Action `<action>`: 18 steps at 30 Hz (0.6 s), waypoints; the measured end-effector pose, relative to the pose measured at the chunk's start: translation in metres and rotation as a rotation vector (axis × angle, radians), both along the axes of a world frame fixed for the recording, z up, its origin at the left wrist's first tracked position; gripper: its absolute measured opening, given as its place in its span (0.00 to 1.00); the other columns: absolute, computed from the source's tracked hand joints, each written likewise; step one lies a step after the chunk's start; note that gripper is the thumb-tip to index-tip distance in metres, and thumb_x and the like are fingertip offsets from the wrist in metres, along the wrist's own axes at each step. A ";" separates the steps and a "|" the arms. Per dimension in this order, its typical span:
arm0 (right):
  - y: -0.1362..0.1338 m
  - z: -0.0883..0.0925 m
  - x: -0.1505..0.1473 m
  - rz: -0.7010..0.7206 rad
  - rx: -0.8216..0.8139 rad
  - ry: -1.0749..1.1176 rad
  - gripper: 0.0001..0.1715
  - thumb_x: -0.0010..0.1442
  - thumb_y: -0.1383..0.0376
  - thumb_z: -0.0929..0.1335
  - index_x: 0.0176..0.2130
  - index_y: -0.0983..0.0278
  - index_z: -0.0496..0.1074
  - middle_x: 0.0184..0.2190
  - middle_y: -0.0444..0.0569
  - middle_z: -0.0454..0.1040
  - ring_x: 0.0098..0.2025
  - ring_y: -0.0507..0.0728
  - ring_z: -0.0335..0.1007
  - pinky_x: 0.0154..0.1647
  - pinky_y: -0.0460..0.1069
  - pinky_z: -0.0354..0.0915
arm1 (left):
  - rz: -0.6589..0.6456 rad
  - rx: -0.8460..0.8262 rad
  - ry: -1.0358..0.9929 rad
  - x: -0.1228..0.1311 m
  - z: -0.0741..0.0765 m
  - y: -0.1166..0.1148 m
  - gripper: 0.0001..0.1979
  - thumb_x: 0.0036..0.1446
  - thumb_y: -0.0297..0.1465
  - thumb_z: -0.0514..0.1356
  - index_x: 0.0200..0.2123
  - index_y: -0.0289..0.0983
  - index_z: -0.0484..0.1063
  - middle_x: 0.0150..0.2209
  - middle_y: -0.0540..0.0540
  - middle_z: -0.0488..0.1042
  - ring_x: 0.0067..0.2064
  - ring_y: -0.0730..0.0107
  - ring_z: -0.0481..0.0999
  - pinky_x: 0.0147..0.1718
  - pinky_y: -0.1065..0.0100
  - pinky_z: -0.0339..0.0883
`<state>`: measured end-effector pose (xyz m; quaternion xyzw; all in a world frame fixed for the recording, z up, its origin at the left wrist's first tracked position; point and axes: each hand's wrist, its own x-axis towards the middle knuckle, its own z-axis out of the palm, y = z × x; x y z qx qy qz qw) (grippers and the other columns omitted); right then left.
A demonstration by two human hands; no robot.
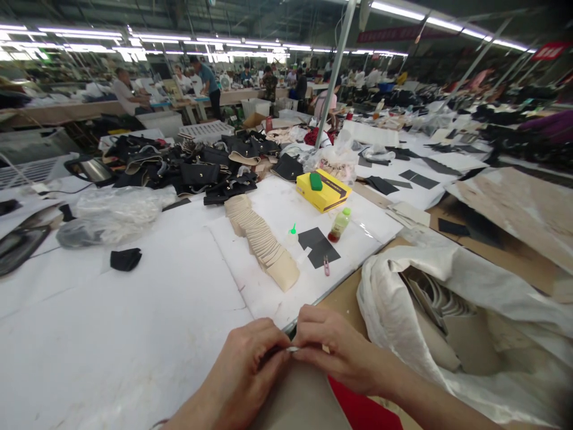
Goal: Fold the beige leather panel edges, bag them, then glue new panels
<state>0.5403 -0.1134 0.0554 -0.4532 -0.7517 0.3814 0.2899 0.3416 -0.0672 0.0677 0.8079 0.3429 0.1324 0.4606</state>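
Observation:
My left hand [248, 364] and my right hand [333, 349] meet at the near edge of the white table [134, 334]. Both have their fingers pinched together on a small thin pale piece [293, 349] held between them. Below the hands lies a beige sheet [299, 397] with something red [362, 409] beside it. Just beyond the hands, a fanned row of beige cut pieces [264, 242] runs across the white board.
A white bag [452, 334] with pale cut parts gapes open at the right. On the board stand a small bottle [339, 224], a glue bottle with a green tip [293, 234], dark patches [319, 246] and a yellow box [323, 189]. Black leather pieces [192, 167] pile up behind. People work at far tables.

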 end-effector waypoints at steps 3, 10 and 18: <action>0.000 0.006 0.004 -0.002 0.086 -0.037 0.08 0.65 0.68 0.66 0.32 0.64 0.71 0.32 0.45 0.70 0.37 0.51 0.65 0.37 0.44 0.58 | 0.001 -0.075 0.036 -0.005 0.005 0.005 0.05 0.57 0.27 0.59 0.33 0.39 0.75 0.32 0.50 0.76 0.35 0.73 0.73 0.34 0.75 0.61; 0.005 0.020 0.005 0.019 0.117 -0.098 0.11 0.67 0.62 0.65 0.43 0.63 0.75 0.36 0.48 0.72 0.40 0.53 0.67 0.41 0.46 0.60 | 0.007 0.194 -0.091 -0.016 0.010 0.007 0.11 0.61 0.28 0.54 0.30 0.38 0.76 0.27 0.48 0.72 0.29 0.74 0.71 0.27 0.75 0.59; 0.001 0.014 0.000 0.024 0.290 -0.147 0.13 0.67 0.65 0.62 0.35 0.64 0.74 0.30 0.48 0.70 0.36 0.55 0.63 0.37 0.49 0.56 | 0.005 0.226 -0.151 -0.009 0.007 0.002 0.12 0.51 0.18 0.53 0.27 0.37 0.73 0.26 0.49 0.70 0.29 0.75 0.70 0.26 0.76 0.58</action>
